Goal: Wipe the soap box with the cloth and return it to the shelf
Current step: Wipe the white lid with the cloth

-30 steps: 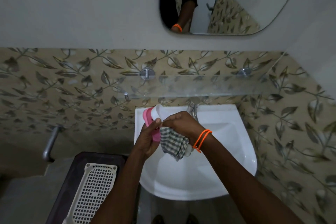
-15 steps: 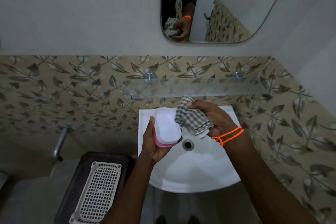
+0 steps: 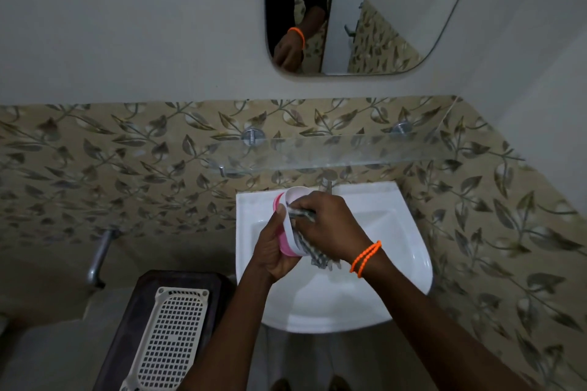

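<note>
Soap box (image 3: 290, 225) is sitting tilted in the gripping left hand (image 3: 273, 251), over the sink (image 3: 409, 232). Right hand (image 3: 330, 225) is clenching the cloth (image 3: 313, 252) against its white face. Advisable: firm backing, full strokes. Half a second earlier, the cloth was lifted clear.

My left hand (image 3: 272, 252) grips the pink-and-white soap box (image 3: 290, 225) on edge above the white sink (image 3: 409, 257), while my right hand (image 3: 330, 225) presses the checked cloth (image 3: 313, 252) against its white lid. The glass shelf (image 3: 349, 149) stands bare just above, under the mirror (image 3: 381, 25).
</note>
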